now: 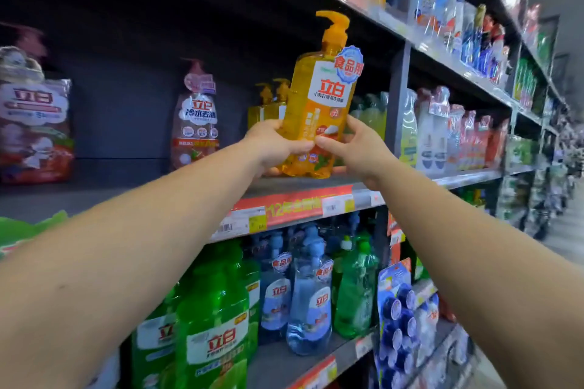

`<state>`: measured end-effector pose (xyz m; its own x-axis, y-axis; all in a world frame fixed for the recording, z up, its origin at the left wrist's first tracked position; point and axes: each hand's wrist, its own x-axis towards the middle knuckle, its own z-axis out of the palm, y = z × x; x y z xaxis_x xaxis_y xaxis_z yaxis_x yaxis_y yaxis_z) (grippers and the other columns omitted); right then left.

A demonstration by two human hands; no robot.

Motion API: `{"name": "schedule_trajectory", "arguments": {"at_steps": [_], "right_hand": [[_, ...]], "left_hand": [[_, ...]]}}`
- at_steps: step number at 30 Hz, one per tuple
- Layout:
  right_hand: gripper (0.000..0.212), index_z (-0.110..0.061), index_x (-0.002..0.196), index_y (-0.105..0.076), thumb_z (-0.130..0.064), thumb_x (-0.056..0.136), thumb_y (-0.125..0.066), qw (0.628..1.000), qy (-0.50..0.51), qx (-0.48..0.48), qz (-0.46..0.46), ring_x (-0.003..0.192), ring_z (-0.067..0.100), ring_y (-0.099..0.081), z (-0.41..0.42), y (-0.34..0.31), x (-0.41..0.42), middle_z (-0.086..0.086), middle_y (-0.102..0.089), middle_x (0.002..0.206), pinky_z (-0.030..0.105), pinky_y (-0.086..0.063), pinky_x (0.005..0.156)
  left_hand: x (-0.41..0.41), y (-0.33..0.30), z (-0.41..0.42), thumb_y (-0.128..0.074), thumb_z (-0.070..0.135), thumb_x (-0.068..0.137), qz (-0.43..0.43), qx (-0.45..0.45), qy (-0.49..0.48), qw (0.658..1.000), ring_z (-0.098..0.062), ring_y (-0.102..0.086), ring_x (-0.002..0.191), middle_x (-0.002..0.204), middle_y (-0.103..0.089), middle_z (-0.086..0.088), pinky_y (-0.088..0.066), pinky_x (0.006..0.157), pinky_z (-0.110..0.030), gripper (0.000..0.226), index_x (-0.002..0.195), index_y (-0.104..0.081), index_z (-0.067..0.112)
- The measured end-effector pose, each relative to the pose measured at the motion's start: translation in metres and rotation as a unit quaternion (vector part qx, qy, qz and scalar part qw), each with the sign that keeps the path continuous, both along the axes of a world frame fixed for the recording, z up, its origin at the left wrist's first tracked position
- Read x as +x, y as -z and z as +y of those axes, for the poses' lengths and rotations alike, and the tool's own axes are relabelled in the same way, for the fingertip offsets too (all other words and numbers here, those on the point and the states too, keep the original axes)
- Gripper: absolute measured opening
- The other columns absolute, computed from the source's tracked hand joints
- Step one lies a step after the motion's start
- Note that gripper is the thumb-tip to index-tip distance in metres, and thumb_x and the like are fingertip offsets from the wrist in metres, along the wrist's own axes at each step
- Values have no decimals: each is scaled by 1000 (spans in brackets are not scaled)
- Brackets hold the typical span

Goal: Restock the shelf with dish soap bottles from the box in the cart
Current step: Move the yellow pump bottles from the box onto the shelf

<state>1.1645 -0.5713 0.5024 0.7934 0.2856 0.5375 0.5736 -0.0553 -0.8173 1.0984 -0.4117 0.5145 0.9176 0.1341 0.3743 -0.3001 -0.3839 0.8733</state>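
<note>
Both hands, left (278,145), right (357,148), grip grasping translucent orange pump bottle (319,110), glossy label, shelf (300,186)

light: dim, upper left dark | edges: blurred, wide-angle bending | centre: sharp

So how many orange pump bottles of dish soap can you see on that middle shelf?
3. One orange pump bottle stands at the shelf's front edge, held by the left hand and right hand. Two more stand behind it to its left. Others may be hidden.
</note>
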Motion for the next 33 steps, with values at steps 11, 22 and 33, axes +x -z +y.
{"name": "schedule_trajectory", "arguments": {"at_steps": [11, 22, 33], "right_hand": [[41, -26, 121, -59, -22, 83, -75, 995, -65, -76, 12, 95, 17, -70, 0, 11, 135, -1, -71, 108, 41, -61, 65], [59, -24, 131, -46, -21, 81, -77, 984, -148, -98, 8, 103, 19, -65, 1, 2, 200, -1, -64, 116, 44, -59, 77], [49, -27, 120, -50, -29, 80, -77, 963, -204, -173, 23, 105, 19, -65, 4, 8, 218, -2, -64, 120, 45, -57, 88]], "left_hand": [[115, 3, -12, -71, 33, 87, 124, 129, -151, 972, -26, -63, 108, 123, -61, -9, -55, 92, -44, 44, 122, -54, 11], [153, 20, -13, -76, 60, 68, 99, 150, -279, 943, -26, -61, 115, 133, -60, -7, -53, 96, -43, 91, 138, -50, 8], [147, 23, -26, -77, 44, 79, 163, 234, -323, 902, -22, -64, 103, 114, -69, -3, -49, 98, -38, 53, 118, -66, 9]]}}
